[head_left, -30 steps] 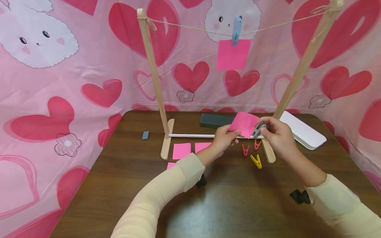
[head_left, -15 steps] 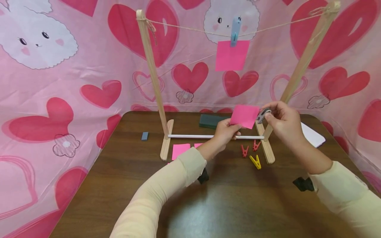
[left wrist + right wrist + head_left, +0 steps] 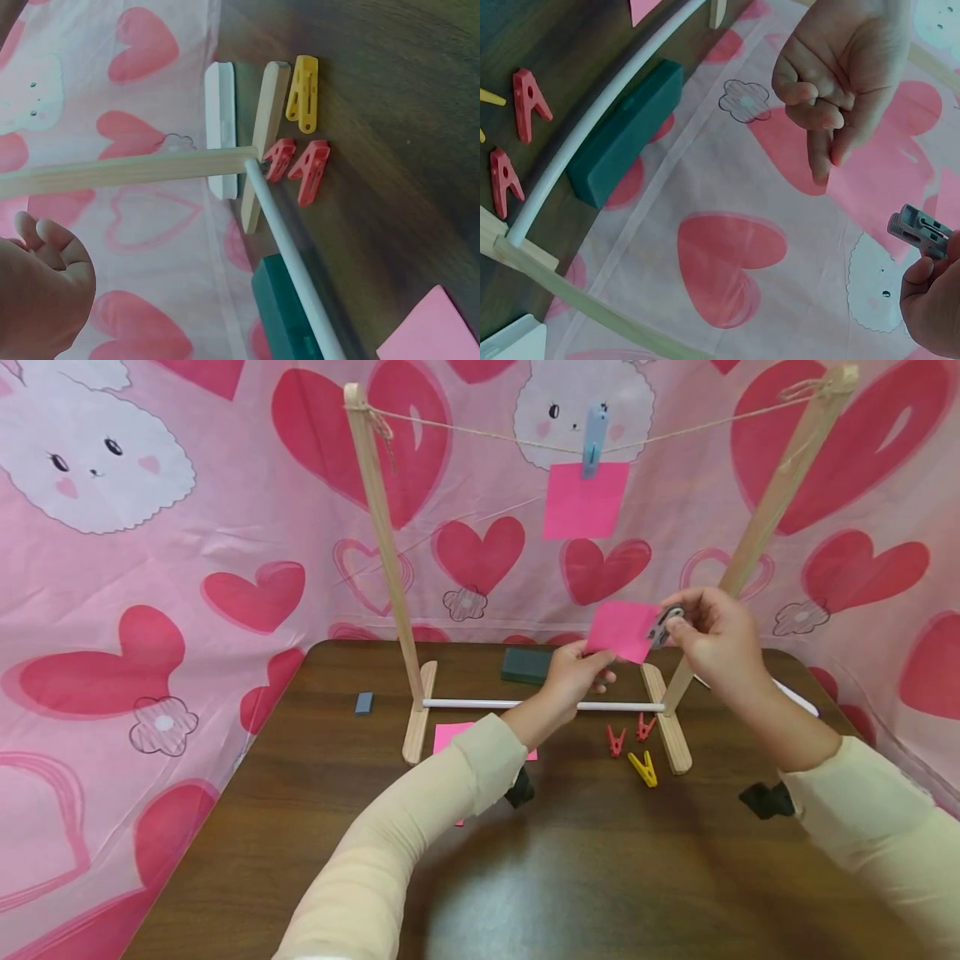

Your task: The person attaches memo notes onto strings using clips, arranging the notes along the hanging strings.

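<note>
A pink paper square is pinched by its lower left part between the thumb and fingers of my left hand. My right hand pinches a grey clothespin at the paper's right edge; whether its tips touch the paper I cannot tell. Both hands are raised above the white rod, below the string. On that string a blue clothespin holds up another pink square. The right wrist view shows the grey clothespin beside the held paper. In the left wrist view the held paper is mostly out of frame.
Wooden posts carry the string, joined low by a white rod. Two red clothespins and a yellow one lie by the right foot. Pink squares lie left, partly behind my arm. A green box stands behind the rod.
Both hands have risen from near the rod toward the string, carrying the pink paper and the grey clothespin. The paper has tilted. The hanging square has stayed in place.
</note>
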The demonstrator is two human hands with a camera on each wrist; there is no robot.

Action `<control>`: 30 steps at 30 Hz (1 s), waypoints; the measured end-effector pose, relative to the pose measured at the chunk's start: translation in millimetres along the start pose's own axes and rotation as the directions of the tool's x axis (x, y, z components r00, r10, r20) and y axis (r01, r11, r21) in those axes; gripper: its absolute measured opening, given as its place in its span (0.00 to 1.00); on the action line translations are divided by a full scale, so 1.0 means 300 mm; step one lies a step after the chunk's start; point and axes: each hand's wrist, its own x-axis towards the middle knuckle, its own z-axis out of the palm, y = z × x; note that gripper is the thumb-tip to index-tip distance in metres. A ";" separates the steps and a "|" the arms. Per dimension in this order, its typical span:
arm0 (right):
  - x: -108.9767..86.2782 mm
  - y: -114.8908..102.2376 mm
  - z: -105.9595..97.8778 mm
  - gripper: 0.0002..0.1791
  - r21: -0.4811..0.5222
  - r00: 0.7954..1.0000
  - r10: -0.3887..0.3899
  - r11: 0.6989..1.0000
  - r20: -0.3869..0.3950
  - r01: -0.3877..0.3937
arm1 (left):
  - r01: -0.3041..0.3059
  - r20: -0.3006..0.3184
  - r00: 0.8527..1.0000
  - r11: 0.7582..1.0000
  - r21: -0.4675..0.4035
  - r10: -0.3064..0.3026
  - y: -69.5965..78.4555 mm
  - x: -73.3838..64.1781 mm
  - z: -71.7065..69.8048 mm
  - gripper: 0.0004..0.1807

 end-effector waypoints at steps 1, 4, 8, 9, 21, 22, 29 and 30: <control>0.003 -0.003 -0.004 0.10 0.003 1.000 0.001 1.000 0.001 -0.001 | -0.001 0.010 1.000 1.000 -0.010 0.001 0.004 0.001 0.004 0.09; 0.011 -0.008 -0.019 0.13 -0.013 1.000 -0.008 1.000 -0.008 0.008 | -0.003 0.031 1.000 1.000 -0.028 0.004 0.014 0.005 0.013 0.09; 0.026 -0.014 -0.036 0.16 -0.026 0.998 -0.044 0.999 -0.040 0.043 | -0.010 0.033 0.999 0.999 -0.034 0.011 0.029 0.011 0.022 0.10; 0.029 -0.016 -0.040 0.16 -0.025 0.998 -0.053 0.998 -0.043 0.052 | -0.009 0.030 0.999 0.999 -0.034 0.010 0.033 0.012 0.023 0.10; 0.092 -0.068 -0.049 0.06 -0.181 0.993 -0.107 0.979 -0.042 0.098 | -0.040 0.000 0.999 0.999 -0.013 0.040 0.076 0.035 0.052 0.12; 0.096 -0.074 -0.049 0.07 -0.194 0.993 -0.108 0.976 -0.040 0.098 | -0.047 0.000 0.999 0.999 -0.010 0.047 0.078 0.038 0.054 0.12; 0.126 -0.093 -0.054 0.06 -0.205 0.994 -0.096 0.975 -0.055 0.083 | -0.099 0.009 0.995 0.995 -0.022 0.100 0.087 0.055 0.066 0.07; 0.129 -0.096 -0.056 0.06 -0.207 0.994 -0.093 0.975 -0.060 0.079 | -0.108 0.015 0.994 0.994 -0.020 0.108 0.090 0.058 0.067 0.07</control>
